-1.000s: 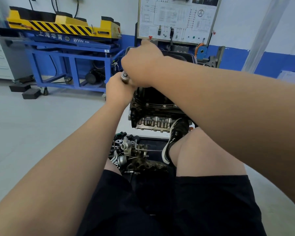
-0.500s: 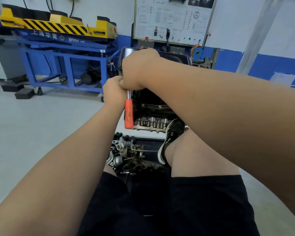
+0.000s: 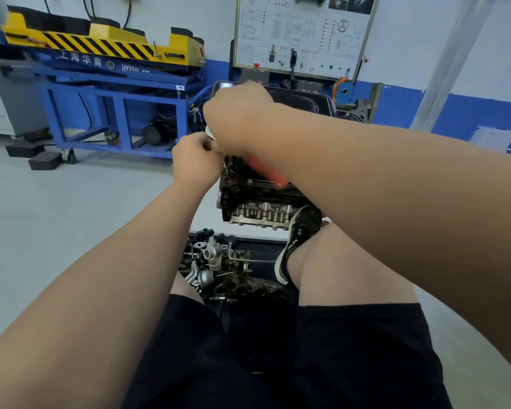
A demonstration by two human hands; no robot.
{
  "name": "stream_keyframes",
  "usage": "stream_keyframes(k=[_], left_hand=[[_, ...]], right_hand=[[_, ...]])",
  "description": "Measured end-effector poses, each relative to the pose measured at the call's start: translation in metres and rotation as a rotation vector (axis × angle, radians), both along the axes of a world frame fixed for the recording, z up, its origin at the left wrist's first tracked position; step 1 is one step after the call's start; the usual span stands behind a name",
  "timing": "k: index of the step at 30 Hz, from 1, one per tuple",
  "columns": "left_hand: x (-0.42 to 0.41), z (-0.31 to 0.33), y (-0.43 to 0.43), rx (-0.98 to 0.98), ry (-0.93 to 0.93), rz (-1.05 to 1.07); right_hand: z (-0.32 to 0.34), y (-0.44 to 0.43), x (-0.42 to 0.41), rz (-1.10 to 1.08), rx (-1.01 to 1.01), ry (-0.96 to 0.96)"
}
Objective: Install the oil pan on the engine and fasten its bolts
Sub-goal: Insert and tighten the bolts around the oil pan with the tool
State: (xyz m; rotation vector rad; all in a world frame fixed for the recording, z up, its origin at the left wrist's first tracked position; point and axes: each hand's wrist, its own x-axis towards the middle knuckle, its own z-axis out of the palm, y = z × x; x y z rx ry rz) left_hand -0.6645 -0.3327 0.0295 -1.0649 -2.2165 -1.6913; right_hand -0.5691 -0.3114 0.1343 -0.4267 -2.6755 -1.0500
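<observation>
"上海华育" on blue lift cart

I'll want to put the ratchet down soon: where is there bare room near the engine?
The grey floor between the left arm and the blue cart is bare. Crowded: loose parts lie packed below the engine, a shoe beside them, and left hand and right hand hold the ratchet at its top.

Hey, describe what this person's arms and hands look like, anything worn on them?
Left arm and right arm are bare, with no sleeve in view. Left hand and right hand wear no gloves; no watch, bracelet or ring shows.
</observation>
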Motion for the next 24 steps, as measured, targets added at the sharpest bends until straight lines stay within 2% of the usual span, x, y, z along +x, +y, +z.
stream_keyframes(k=[2,4,8,11,15,17,20,22,24], left_hand=[[-0.001,0.002,-0.002,0.027,-0.029,-0.115],[0.001,0.005,0.000,-0.004,0.016,-0.108],[0.011,0.012,0.004,-0.029,0.028,0.058],[0.010,0.009,0.003,-0.012,-0.009,0.033],[-0.001,0.010,-0.003,-0.011,-0.081,-0.217],[0.001,0.013,0.000,-0.078,0.015,-0.142],[0.010,0.014,0.005,-0.079,0.063,-0.015],[0.010,0.012,0.007,-0.038,0.012,-0.037],[0.004,0.010,0.006,-0.020,-0.020,-0.103]], right_hand=[[0.004,0.002,-0.001,0.044,0.120,-0.061],[0.008,0.004,-0.002,0.060,0.191,-0.088],[-0.001,0.005,0.000,-0.039,0.049,-0.014],[-0.002,0.008,0.003,-0.059,-0.037,0.020],[0.004,0.011,0.004,0.076,0.163,-0.097],[0.005,0.011,0.003,0.093,0.222,-0.123],[0.000,0.010,0.004,0.009,0.115,-0.047],[-0.001,0.011,0.007,-0.051,-0.008,0.026],[0.001,0.014,0.009,-0.022,-0.009,0.009]])
